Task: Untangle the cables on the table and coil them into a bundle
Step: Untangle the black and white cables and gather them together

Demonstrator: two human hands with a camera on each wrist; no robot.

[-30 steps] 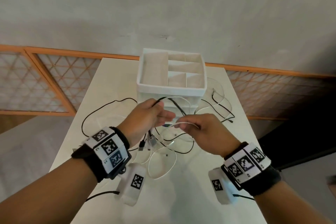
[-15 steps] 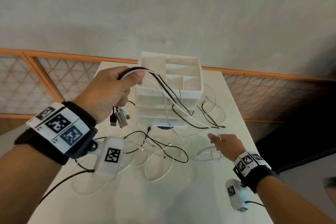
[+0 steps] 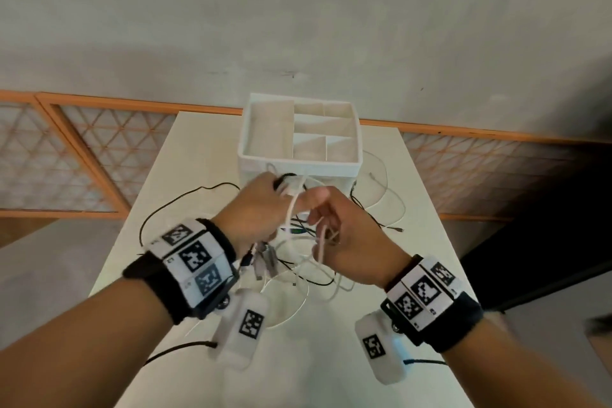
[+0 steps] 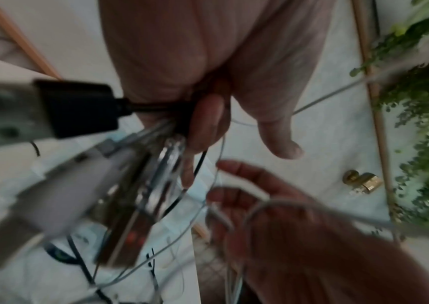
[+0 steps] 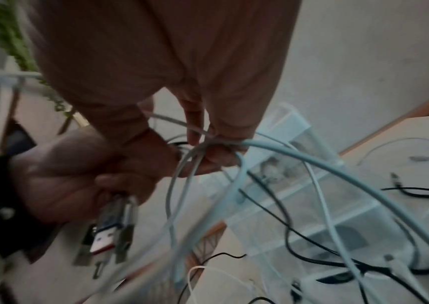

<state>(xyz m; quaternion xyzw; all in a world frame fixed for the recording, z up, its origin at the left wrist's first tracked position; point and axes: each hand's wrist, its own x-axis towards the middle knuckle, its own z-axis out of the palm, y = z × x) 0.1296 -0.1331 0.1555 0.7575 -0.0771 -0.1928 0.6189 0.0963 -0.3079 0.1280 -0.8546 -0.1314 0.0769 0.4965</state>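
Several white and black cables [image 3: 299, 262] lie tangled on the white table [image 3: 198, 159] in front of the organizer. My left hand [image 3: 281, 189] grips a bunch of them, and their USB plugs [image 3: 265, 258] hang below its palm. The plugs [image 4: 73, 107] fill the left wrist view, blurred. My right hand [image 3: 319, 212] is close against the left and pinches loops of white cable [image 5: 234, 185] between thumb and fingers. In the right wrist view the left hand [image 5: 78, 181] holds the plugs [image 5: 109, 232] beside it.
A white drawer organizer [image 3: 299, 162] with open top compartments stands just behind the hands. A black cable [image 3: 172, 205] loops over the table's left side, and white loops [image 3: 390, 209] spread to the right. An orange-framed lattice rail [image 3: 82, 159] runs behind the table.
My left hand has come down from the upper left with its cables. My right hand has risen from the table at the right. Both now meet in front of the organizer.
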